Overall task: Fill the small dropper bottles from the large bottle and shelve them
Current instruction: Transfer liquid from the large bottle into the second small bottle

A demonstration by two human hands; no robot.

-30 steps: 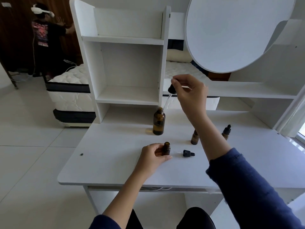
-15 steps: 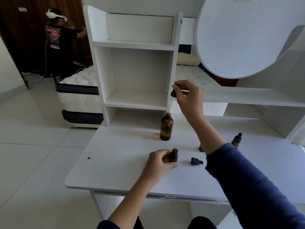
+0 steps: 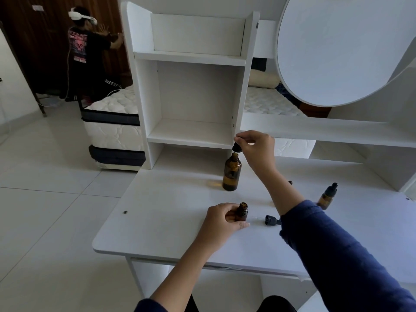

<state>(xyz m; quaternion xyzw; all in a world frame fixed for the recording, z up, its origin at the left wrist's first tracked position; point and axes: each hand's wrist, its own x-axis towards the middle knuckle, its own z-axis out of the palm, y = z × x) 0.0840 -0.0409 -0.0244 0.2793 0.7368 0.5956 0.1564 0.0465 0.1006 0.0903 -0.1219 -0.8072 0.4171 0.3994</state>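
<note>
From the head view, the right hand (image 3: pixel 256 147) pinched the black bulb of a dropper (image 3: pixel 236 147) between thumb and forefinger, the other fingers loosely curled behind. A second earlier that hand had been higher, with the glass tube hanging free in the air. It had since come down, so the bulb sat just above the mouth of the big bottle (image 3: pixel 231 174) and the tube seemed to run inside the neck. The big bottle stood upright near the back of the desk (image 3: pixel 157 233), below the shelf (image 3: pixel 191 134).

The left hand (image 3: pixel 221 218) had not moved. It gripped the open small bottle (image 3: pixel 242 213) upright on the desk, thumb and fingers curled round its body. A loose cap (image 3: pixel 271 220) lay on its side just beside it, with the right forearm crossing above. A capped bottle (image 3: pixel 327 197) stood well off to the right, and the top of another bottle (image 3: pixel 290 182) peeped from behind the forearm.

I judged the dropper had gone back in for another draw, so the filling was under way and nothing was shelved yet. I could not tell how much liquid either bottle held. The next carry across to the small neck would call for a steady hand.
</note>
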